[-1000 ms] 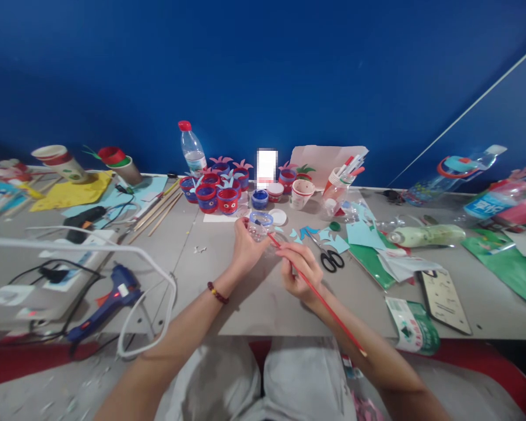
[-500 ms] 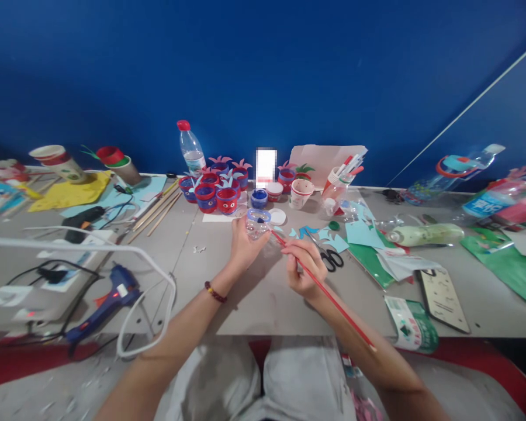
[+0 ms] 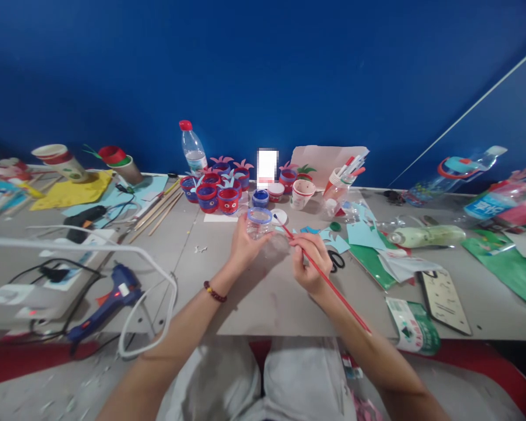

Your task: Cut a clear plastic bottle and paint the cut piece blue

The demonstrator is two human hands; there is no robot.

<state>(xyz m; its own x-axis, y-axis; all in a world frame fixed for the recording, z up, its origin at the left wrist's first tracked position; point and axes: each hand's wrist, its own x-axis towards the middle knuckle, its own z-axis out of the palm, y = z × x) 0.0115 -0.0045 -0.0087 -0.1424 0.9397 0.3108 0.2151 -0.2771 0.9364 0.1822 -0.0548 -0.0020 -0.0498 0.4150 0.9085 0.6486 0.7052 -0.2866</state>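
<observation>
My left hand (image 3: 245, 241) is closed around a clear plastic cup (image 3: 258, 230), which looks like a cut bottle bottom with a blue-painted rim. Between the fingers of my right hand (image 3: 311, 258) is a long red paintbrush (image 3: 333, 286). Its dark bristle tip is just right of the cup, over a white lid (image 3: 279, 217), apart from the rim. Behind the cup stand an open jar of blue paint (image 3: 260, 198) and a jar of red paint (image 3: 275, 192) with a whitish top. Several red and blue painted cups (image 3: 207, 199) with paper leaves are grouped to the left.
Black-handled scissors (image 3: 336, 261) lie partly hidden behind my right hand, near light-blue paper scraps (image 3: 334, 240). A paper cup (image 3: 302, 195) stands behind them. At left are a blue glue gun (image 3: 109, 301), a white cable (image 3: 169, 280) and wooden sticks (image 3: 160, 213). A phone-like slab (image 3: 445, 301) lies right.
The brush tip has come out of the cup and shifted right, as my right hand moved slightly right. My left hand keeps the cup in nearly the same place.
</observation>
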